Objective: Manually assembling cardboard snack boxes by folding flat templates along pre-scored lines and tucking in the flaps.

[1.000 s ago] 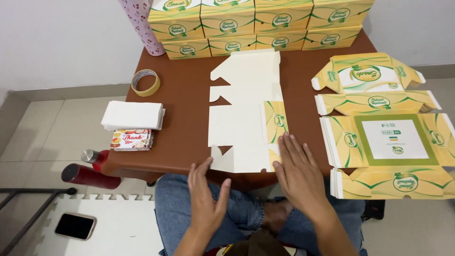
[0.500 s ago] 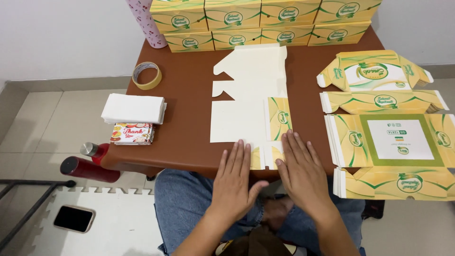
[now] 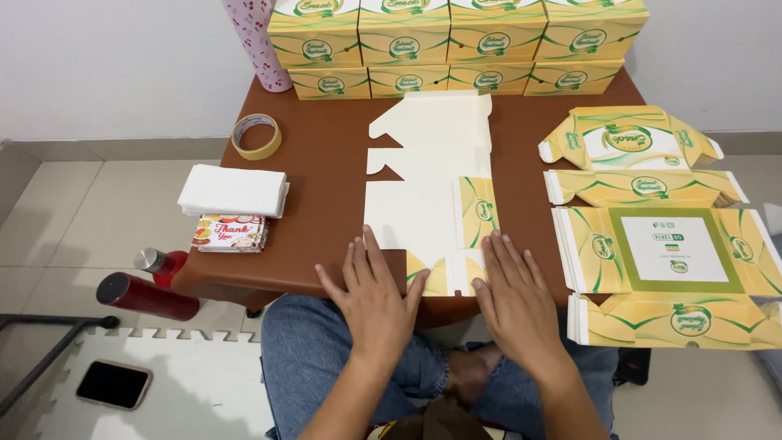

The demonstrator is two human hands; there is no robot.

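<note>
Both palms are down on the flat carton blank (image 3: pixel 428 175), a cream sheet lying unfolded, plain side up, in the middle of the brown worktop (image 3: pixel 326 175), its near flaps turned over to show yellow and green print. The left hand (image 3: pixel 375 297) presses flat on the blank's near left corner, fingers spread wide, nothing held in its grip. The right hand (image 3: pixel 513 297) lies flat just right of it on the near yellow flap, fingers together and pointing away, its grip also open and holding nothing. The two hands sit side by side, close but apart, right at the worktop's near edge, above the person's knees in blue jeans (image 3: pixel 301 358). Out beyond the right hand, a stack of printed flat blanks (image 3: pixel 664 261) lies face up, and past that a half-formed yellow box (image 3: pixel 627 138). Straight ahead of both hands, along the far edge, runs a row of finished yellow boxes (image 3: pixel 456 41), stacked against the wall. Off to the left of the left hand there's a small pile of printed cards (image 3: pixel 230 232), a white folded stack (image 3: pixel 234 190) just beyond it, and farther still a roll of tape (image 3: pixel 257 136). A pink patterned tube (image 3: pixel 257 41) stands at the far left corner. Down below the left hand, a red bottle (image 3: pixel 147 295) lies on the floor beside a dark phone (image 3: pixel 114 384) on a white foam mat (image 3: pixel 179 391).
</note>
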